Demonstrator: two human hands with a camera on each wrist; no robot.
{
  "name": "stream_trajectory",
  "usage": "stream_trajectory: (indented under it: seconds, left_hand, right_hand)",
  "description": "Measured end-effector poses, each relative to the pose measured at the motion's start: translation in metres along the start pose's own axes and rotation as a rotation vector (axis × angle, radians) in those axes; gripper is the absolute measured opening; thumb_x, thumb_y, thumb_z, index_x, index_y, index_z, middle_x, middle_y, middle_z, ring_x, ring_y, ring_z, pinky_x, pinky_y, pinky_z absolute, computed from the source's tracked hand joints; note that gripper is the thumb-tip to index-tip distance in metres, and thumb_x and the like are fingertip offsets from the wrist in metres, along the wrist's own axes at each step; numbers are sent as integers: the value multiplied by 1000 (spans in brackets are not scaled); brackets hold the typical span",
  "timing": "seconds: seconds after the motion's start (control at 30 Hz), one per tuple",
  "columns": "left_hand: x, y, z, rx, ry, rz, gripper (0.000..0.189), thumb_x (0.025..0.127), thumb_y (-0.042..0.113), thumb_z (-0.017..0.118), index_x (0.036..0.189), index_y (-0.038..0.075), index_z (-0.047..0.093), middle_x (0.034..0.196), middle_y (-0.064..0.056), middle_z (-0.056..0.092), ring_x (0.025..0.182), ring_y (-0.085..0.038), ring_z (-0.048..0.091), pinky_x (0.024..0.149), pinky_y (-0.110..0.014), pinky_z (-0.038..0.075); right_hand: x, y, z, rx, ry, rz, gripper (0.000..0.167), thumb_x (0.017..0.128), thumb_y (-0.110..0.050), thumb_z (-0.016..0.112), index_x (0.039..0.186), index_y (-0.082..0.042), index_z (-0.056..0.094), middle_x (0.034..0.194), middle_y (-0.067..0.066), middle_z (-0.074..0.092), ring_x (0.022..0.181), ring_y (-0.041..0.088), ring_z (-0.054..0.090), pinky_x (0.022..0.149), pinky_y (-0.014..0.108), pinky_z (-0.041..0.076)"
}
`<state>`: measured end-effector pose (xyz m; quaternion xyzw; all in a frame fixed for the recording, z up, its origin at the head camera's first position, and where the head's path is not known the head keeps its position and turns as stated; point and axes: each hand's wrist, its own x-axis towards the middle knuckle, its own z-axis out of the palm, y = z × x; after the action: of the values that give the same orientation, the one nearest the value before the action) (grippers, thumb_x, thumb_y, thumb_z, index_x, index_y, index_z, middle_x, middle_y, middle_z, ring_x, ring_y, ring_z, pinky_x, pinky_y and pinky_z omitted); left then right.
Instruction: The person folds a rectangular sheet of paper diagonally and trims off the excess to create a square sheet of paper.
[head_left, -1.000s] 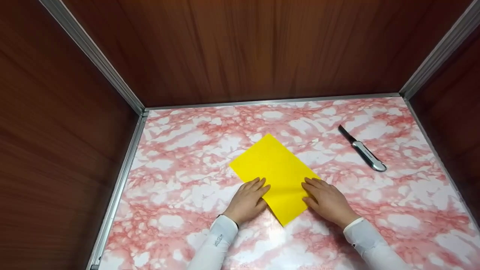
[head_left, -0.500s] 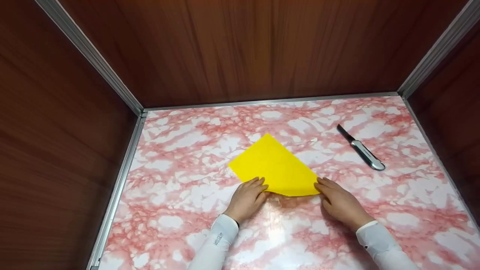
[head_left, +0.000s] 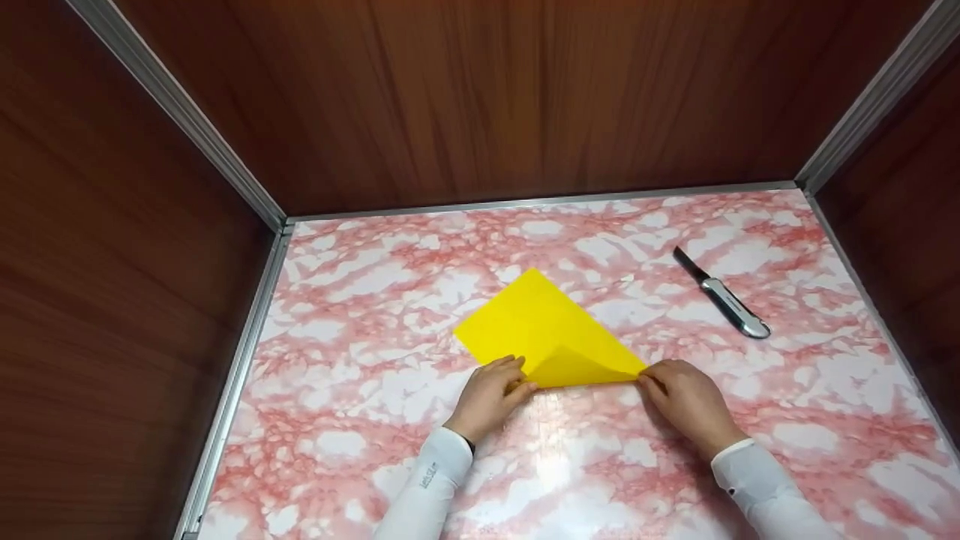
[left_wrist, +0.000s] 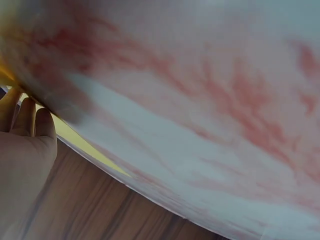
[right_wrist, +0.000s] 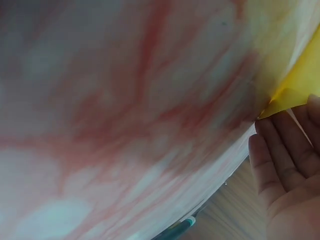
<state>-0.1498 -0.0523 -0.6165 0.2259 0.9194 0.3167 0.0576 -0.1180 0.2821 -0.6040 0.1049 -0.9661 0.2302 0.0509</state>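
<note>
A yellow sheet of paper (head_left: 525,315) lies on the marbled table, its near part folded over into a triangular flap (head_left: 570,366). At the left end of the fold my left hand (head_left: 487,394) pinches the edge between thumb and fingers. The right hand (head_left: 690,401) pinches the pointed right corner. In the left wrist view the left hand's fingers (left_wrist: 45,122) reach under the paper's edge. From the right wrist, the yellow corner (right_wrist: 297,82) shows between thumb and fingers of the right hand (right_wrist: 290,160). Part of the paper under the left fingers is hidden.
A knife (head_left: 724,296) with a dark blade and a grey-and-black handle lies to the right of the paper. Brown wood-grain panels (head_left: 480,97) with metal edging enclose the pink-and-white table (head_left: 360,330) at the back and both sides.
The near corner of the paper has been lifted and folded over, away from me. My right hand has moved right to the paper's right corner; the left hand stays nearly in place.
</note>
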Motion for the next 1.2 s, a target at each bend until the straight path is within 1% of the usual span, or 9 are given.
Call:
stream_trajectory:
  seconds: [0.17, 0.3, 0.43, 0.57, 0.63, 0.73, 0.87, 1.03, 1.2]
  left_hand:
    - [3, 1, -2, -58, 41, -21, 25, 98, 39, 56, 89, 20, 68, 130, 0, 62, 124, -18, 52, 105, -39, 38]
    - [6, 5, -4, 13, 103, -54, 23, 99, 40, 54, 90, 22, 65, 101, 9, 68, 94, -13, 61, 84, -30, 48]
    - [9, 7, -4, 92, 147, -99, 25, 100, 42, 52, 85, 23, 59, 73, 11, 53, 71, -12, 50, 64, -28, 41]
    - [12, 8, 0, 143, 199, -126, 26, 100, 41, 52, 84, 21, 57, 68, 9, 47, 67, -13, 47, 59, -28, 39]
    - [12, 8, 2, 164, 234, -122, 23, 99, 40, 54, 91, 19, 60, 73, 7, 54, 71, -14, 52, 61, -28, 43]
    - [10, 6, 5, 198, 251, -86, 30, 99, 38, 55, 117, 16, 61, 99, 2, 64, 90, -17, 60, 74, -32, 50]
    - [7, 3, 7, 263, 215, 9, 54, 101, 38, 50, 150, 18, 38, 130, -4, 54, 112, -21, 56, 93, -40, 46]
    - [3, -3, 9, 333, 201, 118, 67, 100, 33, 53, 157, 26, 19, 149, -11, 36, 122, -26, 50, 104, -45, 38]
    - [0, -7, 11, 418, 179, 217, 69, 98, 26, 60, 155, 33, 22, 160, -12, 12, 113, -29, 54, 103, -46, 39]
  right_hand:
    - [4, -2, 3, 11, 33, -10, 10, 89, -19, 71, 90, -9, 73, 85, 0, 65, 79, 21, 59, 77, 43, 51]
    - [5, -4, 5, 26, 31, 10, 11, 89, -19, 71, 91, -9, 74, 85, 1, 66, 80, 22, 60, 78, 45, 51]
    - [4, -7, 7, 41, 24, 33, 12, 90, -20, 70, 93, -9, 74, 86, 1, 66, 80, 22, 61, 79, 46, 52]
    - [4, -10, 9, 41, 26, 50, 13, 90, -20, 70, 94, -8, 75, 86, 1, 66, 79, 22, 62, 78, 46, 53]
    - [4, -12, 9, 42, 20, 64, 13, 90, -21, 70, 93, -9, 74, 85, 1, 66, 78, 22, 62, 78, 46, 53]
    - [5, -13, 10, 44, 8, 78, 13, 90, -21, 69, 93, -9, 74, 85, 1, 66, 77, 22, 62, 77, 46, 52]
    - [8, -13, 9, 50, -6, 92, 12, 91, -21, 67, 91, -10, 73, 83, 0, 66, 75, 21, 62, 75, 46, 52]
    - [13, -10, 6, 72, -60, 148, 12, 92, -19, 64, 91, -10, 73, 84, 1, 66, 74, 20, 61, 75, 46, 51]
    - [18, -9, 1, 117, -151, 240, 15, 93, -20, 60, 92, -12, 72, 87, 1, 66, 75, 20, 59, 76, 44, 50]
